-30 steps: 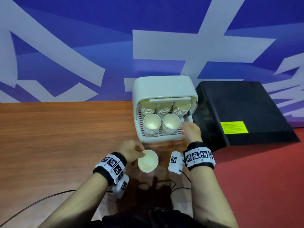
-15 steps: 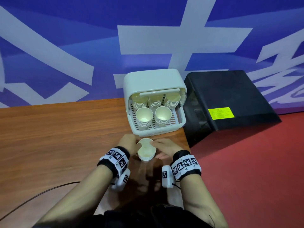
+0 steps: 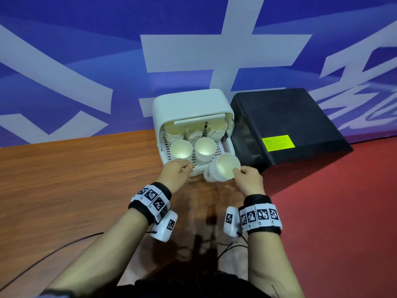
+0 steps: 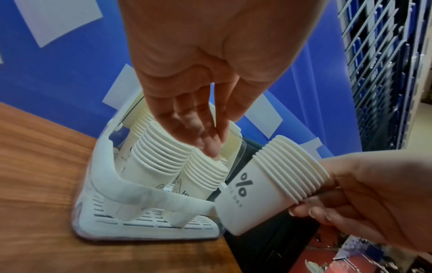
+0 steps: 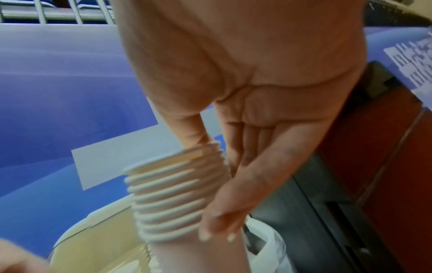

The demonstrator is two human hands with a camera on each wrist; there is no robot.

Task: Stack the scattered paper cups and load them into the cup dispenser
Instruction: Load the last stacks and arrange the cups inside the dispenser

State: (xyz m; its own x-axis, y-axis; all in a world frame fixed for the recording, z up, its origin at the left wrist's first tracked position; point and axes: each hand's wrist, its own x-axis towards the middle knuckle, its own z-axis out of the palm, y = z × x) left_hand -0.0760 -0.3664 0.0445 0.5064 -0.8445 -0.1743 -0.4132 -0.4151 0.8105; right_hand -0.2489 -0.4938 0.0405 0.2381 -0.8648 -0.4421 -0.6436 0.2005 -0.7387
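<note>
The white cup dispenser (image 3: pixel 193 108) stands open at the back of the wooden table (image 3: pixel 75 179). Two cup stacks (image 3: pixel 181 149) stand at the front of its slatted tray, with three more behind. My right hand (image 3: pixel 238 171) grips another stack of paper cups (image 3: pixel 223 168), tilted, just off the dispenser's front right corner. The left wrist view shows this stack (image 4: pixel 264 188) marked with a percent sign, fingers curled under its rims. My left hand (image 3: pixel 189 167) hovers at the dispenser's front edge, fingers relaxed (image 4: pixel 210 146) over the loaded stacks, holding nothing.
A black box (image 3: pixel 290 125) with a yellow label sits right of the dispenser, past the table's right edge. Red floor (image 3: pixel 333 211) lies below it. A blue and white banner wall (image 3: pixel 86 61) stands right behind. Thin cables (image 3: pixel 53 254) trail near my forearms.
The cup stack passed from my left hand to my right, then rose forward and right to the dispenser's front corner. My left hand let go and moved up to the dispenser's front edge.
</note>
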